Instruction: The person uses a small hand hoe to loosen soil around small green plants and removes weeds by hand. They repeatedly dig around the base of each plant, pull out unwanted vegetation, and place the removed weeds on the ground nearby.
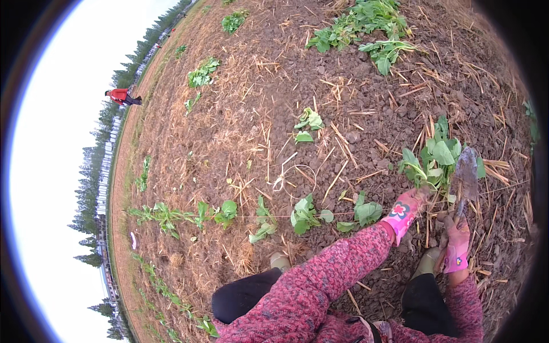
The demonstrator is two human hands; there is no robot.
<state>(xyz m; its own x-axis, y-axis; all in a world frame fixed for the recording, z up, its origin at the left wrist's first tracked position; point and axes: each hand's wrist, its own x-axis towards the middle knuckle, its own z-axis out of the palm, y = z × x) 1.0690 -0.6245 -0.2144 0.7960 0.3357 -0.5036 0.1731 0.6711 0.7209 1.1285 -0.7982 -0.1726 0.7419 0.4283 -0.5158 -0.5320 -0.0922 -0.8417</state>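
My left hand (pixel 406 212), in a pink glove with a flower print, has its fingers closed at the stems of a clump of leafy green seedlings (pixel 439 152). Its fingertips are blurred and partly hidden. My right hand (pixel 456 244), in a matching soiled glove, grips a hand trowel (pixel 466 173) by its handle. The trowel's blade is caked with mud and points away from me, just right of the leaves. Below both hands is brown, crumbly soil (pixel 386 261) strewn with straw.
A thin string (pixel 334 213) runs along a row of seedlings (pixel 304 214) to my left. Beyond it lie a pale looped strap (pixel 279 182), loose leaves (pixel 309 119) and a seedling heap (pixel 364 21). My boots (pixel 426 261) stand on the soil. A person in red (pixel 120 96) is far off.
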